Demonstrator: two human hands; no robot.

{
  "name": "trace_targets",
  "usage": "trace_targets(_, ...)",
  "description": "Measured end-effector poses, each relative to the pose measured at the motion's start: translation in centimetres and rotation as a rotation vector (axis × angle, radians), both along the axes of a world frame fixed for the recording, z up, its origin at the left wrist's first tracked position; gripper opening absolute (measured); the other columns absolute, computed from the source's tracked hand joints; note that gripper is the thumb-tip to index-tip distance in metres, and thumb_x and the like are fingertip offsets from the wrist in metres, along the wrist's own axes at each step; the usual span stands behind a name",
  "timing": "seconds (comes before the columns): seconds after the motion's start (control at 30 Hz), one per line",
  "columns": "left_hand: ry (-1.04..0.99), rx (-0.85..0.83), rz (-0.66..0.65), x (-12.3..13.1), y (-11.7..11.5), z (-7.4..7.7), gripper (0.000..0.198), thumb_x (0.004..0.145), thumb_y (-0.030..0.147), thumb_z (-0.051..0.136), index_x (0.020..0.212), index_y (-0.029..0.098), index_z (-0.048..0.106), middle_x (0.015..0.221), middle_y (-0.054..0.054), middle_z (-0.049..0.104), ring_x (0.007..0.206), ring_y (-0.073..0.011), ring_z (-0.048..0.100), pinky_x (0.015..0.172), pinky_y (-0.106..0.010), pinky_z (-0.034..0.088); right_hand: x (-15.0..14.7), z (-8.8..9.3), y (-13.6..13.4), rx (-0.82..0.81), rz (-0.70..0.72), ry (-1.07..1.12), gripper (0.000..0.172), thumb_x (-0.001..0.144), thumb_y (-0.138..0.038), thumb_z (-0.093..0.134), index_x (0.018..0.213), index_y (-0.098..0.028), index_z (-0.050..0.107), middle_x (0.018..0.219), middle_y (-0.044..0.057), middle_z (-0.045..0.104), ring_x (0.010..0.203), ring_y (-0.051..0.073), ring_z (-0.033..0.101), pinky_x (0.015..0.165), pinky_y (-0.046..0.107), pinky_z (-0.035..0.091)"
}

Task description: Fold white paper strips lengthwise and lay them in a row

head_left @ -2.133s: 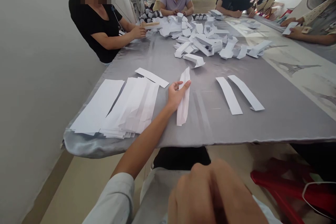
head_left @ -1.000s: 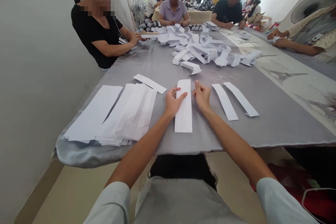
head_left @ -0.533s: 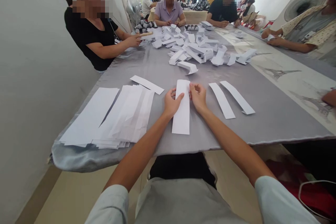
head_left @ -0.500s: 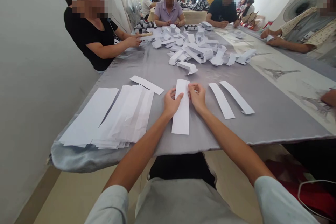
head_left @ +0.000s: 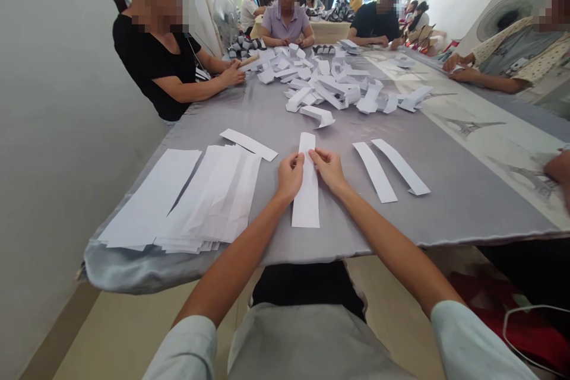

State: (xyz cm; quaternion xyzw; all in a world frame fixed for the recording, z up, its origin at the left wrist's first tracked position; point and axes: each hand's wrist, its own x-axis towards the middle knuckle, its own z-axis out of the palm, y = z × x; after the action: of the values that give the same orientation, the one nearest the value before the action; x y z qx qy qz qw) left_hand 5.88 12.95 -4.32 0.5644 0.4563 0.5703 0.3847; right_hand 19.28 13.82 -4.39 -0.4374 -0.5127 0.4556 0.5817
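A white paper strip [head_left: 306, 202] stands lengthwise in front of me, held between both hands above the grey tablecloth. My left hand [head_left: 291, 177] pinches its left edge, thumb on the face and fingers curled behind. On the opposite edge my right hand [head_left: 328, 169] grips it the same way, with the thumb on top. To the right lie two more strips, a flat one [head_left: 375, 172] and another [head_left: 401, 167] with a bent lower end. A single strip [head_left: 249, 144] rests left of my hands, beyond the stacked paper sheets [head_left: 214, 196].
A heap of folded white paper pieces [head_left: 329, 80] covers the table's far middle. More sheets [head_left: 154, 196] lie at the left edge of the grey tablecloth [head_left: 445, 214]. Co-workers sit around the table: one at left [head_left: 164, 71], one opposite [head_left: 287, 21], others at right.
My right hand has shifted slightly left, and its thumb now lies over the strip's face. The strip looks narrower at the top. The person at left has moved their hands a little.
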Motion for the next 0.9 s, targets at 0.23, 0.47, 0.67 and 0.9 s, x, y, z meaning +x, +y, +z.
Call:
trace_targets(0.23, 0.071, -0.056, 0.229, -0.7, -0.3, 1.0, 0.027, 0.102, 0.039, 0.057, 0.086, 0.020, 0.068, 0.082, -0.006, 0.072, 0.076, -0.0209, 0.065, 0.073, -0.032, 0.046, 0.1, -0.5, -0.2, 0.047, 0.056, -0.182, 0.047, 0.087, -0.061, 0.074, 0.096, -0.016, 0.079, 0.088, 0.007, 0.078, 0.080, 0.022, 0.070, 0.069, 0.030, 0.053)
trace_targets(0.47, 0.087, -0.100, 0.327, -1.0, 0.0, 1.0, 0.022, 0.104, 0.039, 0.057, 0.092, 0.021, 0.060, 0.072, -0.003, 0.067, 0.066, -0.0196, 0.062, 0.070, -0.033, 0.044, -0.2, -0.2, -0.9, 0.172, 0.025, -0.386, 0.053, 0.104, -0.058, 0.047, 0.066, -0.021, 0.048, 0.060, -0.002, 0.045, 0.057, 0.013, 0.039, 0.054, 0.028, 0.028)
trace_targets(0.67, -0.004, -0.133, 0.375, -1.1, 0.7, 0.5, 0.018, 0.105, 0.038, 0.056, 0.096, 0.021, 0.057, 0.079, -0.005, 0.070, 0.075, -0.0210, 0.067, 0.070, -0.032, 0.047, -1.2, -0.2, -1.7, 0.027, 0.137, -0.309, 0.047, 0.101, -0.065, 0.050, 0.091, -0.021, 0.062, 0.062, -0.002, 0.053, 0.052, 0.015, 0.043, 0.049, 0.027, 0.032)
trace_targets(0.9, -0.133, -0.154, 0.390, -1.4, 1.4, 0.0, 0.021, 0.106, 0.042, 0.053, 0.103, 0.021, 0.056, 0.081, -0.004, 0.068, 0.076, -0.0198, 0.067, 0.072, -0.031, 0.048, -1.5, 0.1, -2.2, 0.117, 0.035, -0.301, 0.035, 0.097, -0.055, 0.061, 0.108, -0.023, 0.059, 0.081, 0.000, 0.065, 0.065, 0.015, 0.055, 0.059, 0.026, 0.045)
